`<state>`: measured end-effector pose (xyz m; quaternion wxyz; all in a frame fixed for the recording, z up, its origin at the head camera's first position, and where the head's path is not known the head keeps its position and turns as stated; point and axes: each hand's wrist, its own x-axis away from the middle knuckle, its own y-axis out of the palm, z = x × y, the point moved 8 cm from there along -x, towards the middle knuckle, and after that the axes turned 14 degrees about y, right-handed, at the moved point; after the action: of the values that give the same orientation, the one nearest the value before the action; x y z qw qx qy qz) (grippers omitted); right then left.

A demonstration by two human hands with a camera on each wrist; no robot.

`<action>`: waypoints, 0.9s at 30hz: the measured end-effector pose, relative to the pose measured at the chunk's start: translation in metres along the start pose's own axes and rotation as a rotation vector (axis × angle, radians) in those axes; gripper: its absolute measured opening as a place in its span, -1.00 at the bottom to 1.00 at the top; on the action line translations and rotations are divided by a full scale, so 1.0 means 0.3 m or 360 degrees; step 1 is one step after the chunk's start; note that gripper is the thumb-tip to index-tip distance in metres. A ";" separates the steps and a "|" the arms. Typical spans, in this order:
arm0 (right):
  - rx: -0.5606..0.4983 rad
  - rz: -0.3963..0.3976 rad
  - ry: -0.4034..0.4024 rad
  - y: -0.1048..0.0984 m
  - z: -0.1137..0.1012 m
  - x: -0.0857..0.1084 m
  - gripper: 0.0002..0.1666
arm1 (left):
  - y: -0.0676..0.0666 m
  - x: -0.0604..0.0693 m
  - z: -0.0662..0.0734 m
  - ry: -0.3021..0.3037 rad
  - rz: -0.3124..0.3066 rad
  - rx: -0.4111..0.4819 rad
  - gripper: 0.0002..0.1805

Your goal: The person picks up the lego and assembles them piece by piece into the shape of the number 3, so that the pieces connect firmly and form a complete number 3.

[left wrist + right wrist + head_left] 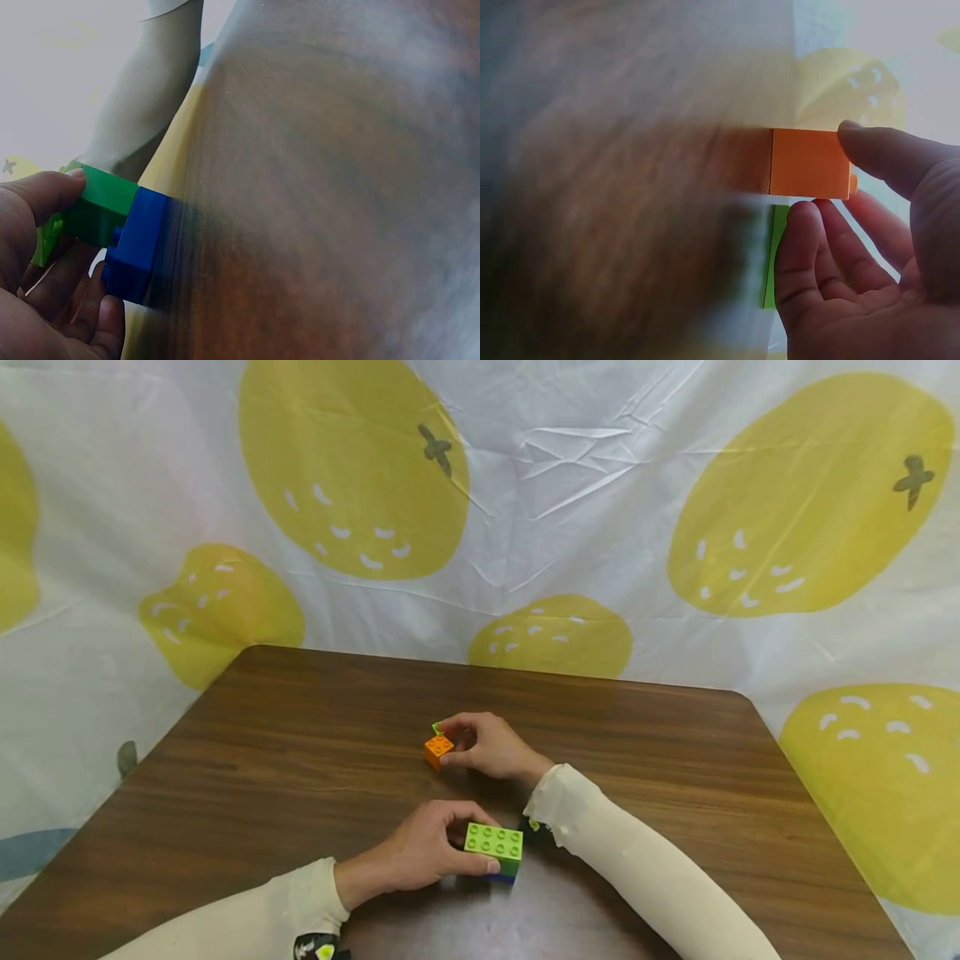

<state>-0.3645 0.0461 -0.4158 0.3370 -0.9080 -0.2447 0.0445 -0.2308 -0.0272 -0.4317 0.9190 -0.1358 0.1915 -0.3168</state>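
Note:
In the head view, my left hand (420, 852) grips a stack of toy building bricks near the front of the table, thumb on the near side. The top brick is lime green (492, 839). Below it, in the left wrist view, come a darker green brick (103, 204) and a blue brick (139, 247), some of whose studs show. Farther back, my right hand (497, 747) pinches an orange brick (437, 750) that stands studs up, thumb against one side. Just beyond it is a thin lime green piece (774, 255), partly hidden by the fingers.
The bricks are on a dark brown wooden table (315, 727) with rounded far corners. A white cloth (517, 510) printed with yellow fruit hangs behind it. The right forearm (645, 868) reaches past the right side of the brick stack.

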 end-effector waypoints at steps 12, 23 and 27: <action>0.0051 -0.0016 0.0060 0.009 0.004 -0.002 -0.56 | 0.001 0.002 -0.002 0.0008 -0.0007 0.0032 -0.69; 0.0065 -0.0053 0.0075 0.004 0.003 0.010 -0.53 | -0.002 0.004 0.000 -0.0003 -0.0004 0.0019 -0.69; 0.0067 -0.0045 0.0081 -0.005 0.006 0.017 -0.54 | -0.002 0.003 0.000 -0.0011 -0.0003 -0.0002 -0.69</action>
<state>-0.3609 0.0505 -0.4157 0.3628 -0.8980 -0.2478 0.0219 -0.2305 -0.0282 -0.4317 0.9192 -0.1376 0.1885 -0.3172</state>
